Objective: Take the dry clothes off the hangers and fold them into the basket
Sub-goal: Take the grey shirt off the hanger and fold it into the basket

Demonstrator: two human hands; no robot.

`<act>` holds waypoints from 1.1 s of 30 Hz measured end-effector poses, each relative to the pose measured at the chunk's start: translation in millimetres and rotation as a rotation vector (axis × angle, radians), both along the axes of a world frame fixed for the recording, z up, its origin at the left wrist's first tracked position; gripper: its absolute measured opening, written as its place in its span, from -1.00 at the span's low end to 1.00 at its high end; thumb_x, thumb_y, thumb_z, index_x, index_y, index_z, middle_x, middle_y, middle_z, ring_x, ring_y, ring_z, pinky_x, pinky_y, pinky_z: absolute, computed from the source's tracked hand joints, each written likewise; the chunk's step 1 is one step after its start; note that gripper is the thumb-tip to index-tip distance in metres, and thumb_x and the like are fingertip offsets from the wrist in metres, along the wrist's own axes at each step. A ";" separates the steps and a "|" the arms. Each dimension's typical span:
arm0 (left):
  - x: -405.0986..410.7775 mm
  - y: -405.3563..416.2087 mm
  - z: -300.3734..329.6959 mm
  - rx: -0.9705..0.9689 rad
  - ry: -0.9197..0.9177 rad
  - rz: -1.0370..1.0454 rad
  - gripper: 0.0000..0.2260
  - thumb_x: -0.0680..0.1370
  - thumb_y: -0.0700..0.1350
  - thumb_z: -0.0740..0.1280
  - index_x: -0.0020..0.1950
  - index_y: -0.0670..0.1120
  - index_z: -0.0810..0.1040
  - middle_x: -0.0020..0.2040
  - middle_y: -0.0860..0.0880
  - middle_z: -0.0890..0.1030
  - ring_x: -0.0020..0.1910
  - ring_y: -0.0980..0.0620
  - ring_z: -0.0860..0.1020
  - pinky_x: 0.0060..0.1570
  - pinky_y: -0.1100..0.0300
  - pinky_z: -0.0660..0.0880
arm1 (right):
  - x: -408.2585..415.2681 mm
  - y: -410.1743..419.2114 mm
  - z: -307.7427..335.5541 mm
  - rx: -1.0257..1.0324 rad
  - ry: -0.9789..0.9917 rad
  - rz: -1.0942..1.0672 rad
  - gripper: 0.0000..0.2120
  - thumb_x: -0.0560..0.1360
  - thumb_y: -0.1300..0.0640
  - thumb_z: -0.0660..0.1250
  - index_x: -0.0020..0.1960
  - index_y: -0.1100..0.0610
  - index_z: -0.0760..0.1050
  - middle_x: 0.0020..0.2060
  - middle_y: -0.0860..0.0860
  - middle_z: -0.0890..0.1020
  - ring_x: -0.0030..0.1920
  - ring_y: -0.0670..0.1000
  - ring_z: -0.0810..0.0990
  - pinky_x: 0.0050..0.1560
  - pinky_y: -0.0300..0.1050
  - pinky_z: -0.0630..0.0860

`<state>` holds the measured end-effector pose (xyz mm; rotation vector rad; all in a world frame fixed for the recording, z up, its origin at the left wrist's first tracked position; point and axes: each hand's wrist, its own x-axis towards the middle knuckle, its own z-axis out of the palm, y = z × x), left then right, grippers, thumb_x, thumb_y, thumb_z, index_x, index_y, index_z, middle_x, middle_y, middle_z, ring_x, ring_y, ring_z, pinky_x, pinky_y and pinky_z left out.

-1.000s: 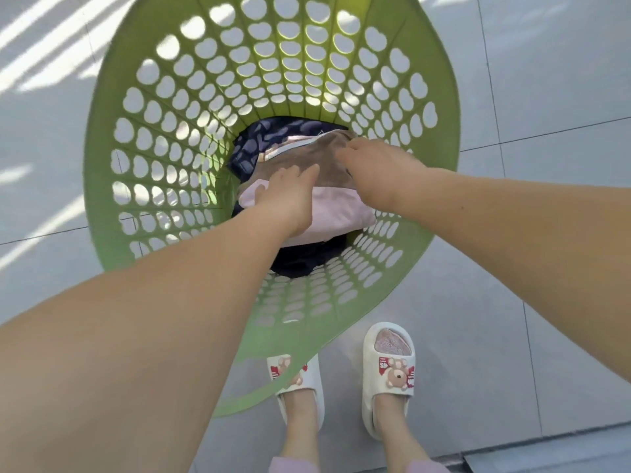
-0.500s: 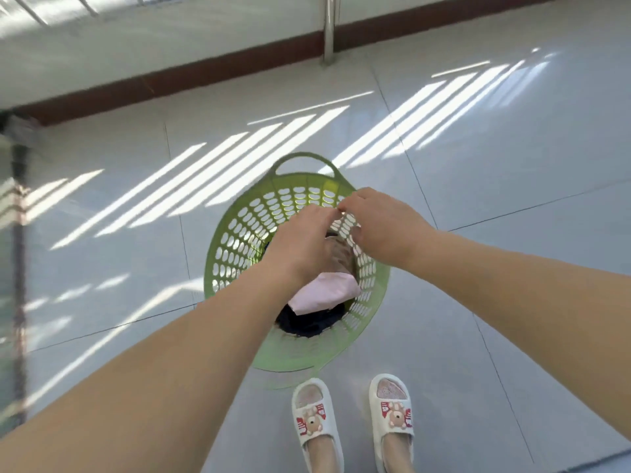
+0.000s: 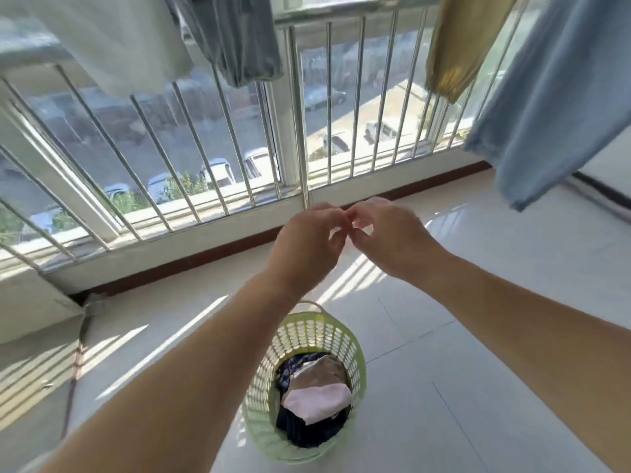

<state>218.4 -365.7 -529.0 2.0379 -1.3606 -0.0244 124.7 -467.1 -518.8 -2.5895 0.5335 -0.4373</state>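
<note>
Spanning the whole lower view: pale tiled floor (image 3: 495, 336), streaked with sunlight.
Barred window (image 3: 218, 155) across the far wall, parked cars visible outside below.
Hanging along the top edge, left to right:
- white garment (image 3: 112, 42), largest, lower hem over the bars
- grey garment (image 3: 239, 39), bunched at its lower end
- yellow garment (image 3: 457, 46), narrow, gathered at the bottom
- blue garment (image 3: 553, 107), at the far right, angled down toward the floor
Hangers themselves out of view.
Green basket (image 3: 355, 356), round, perforated wall, loop handle at the far rim, standing on the floor near the bottom centre, below the forearms. Inside, stacked:
- dark blue clothes (image 3: 307, 435) at the bottom
- brown folded piece (image 3: 317, 373) on top, toward the far side
- pink folded piece (image 3: 317, 401) on top, nearer side, overlapping the brown one
Left hand (image 3: 307, 244), raised in front of the window sill, well above the basket, fingers curled inward, nothing seen in its grasp.
Right hand (image 3: 392, 237), just beside the left, fingertips touching or nearly touching those of the left, fingers likewise curled, nothing seen held.
</note>
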 end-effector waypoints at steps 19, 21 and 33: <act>-73.1 -12.5 270.3 -0.560 -0.445 -0.162 -0.86 0.49 -0.16 0.30 -0.08 -0.04 0.65 -0.06 0.10 0.65 -0.10 0.14 0.60 0.00 0.16 0.56 | -95.8 8.2 264.1 -0.282 -0.539 -0.148 -0.82 0.54 0.14 0.26 0.10 0.03 0.56 -0.05 -0.16 0.50 -0.04 -0.21 0.44 -0.14 -0.56 0.28; -82.2 -11.2 286.1 -0.694 -0.479 -0.175 -0.84 0.47 -0.10 0.26 -0.14 -0.06 0.63 -0.13 0.10 0.63 -0.19 0.16 0.59 -0.12 0.27 0.55 | -105.7 14.8 283.0 -0.300 -0.583 -0.115 -0.83 0.55 0.13 0.24 0.10 0.03 0.55 -0.04 -0.12 0.55 -0.06 -0.18 0.49 -0.13 -0.50 0.36; -106.7 -19.8 423.0 -0.917 -0.536 -0.147 -0.81 0.45 -0.08 0.22 -0.08 -0.03 0.62 -0.12 0.12 0.63 -0.17 0.16 0.58 -0.09 0.18 0.56 | -123.9 21.8 417.9 -0.648 -0.726 -0.203 -0.78 0.60 0.12 0.14 0.15 0.07 0.51 0.02 -0.02 0.53 0.02 -0.02 0.54 0.02 -0.10 0.50</act>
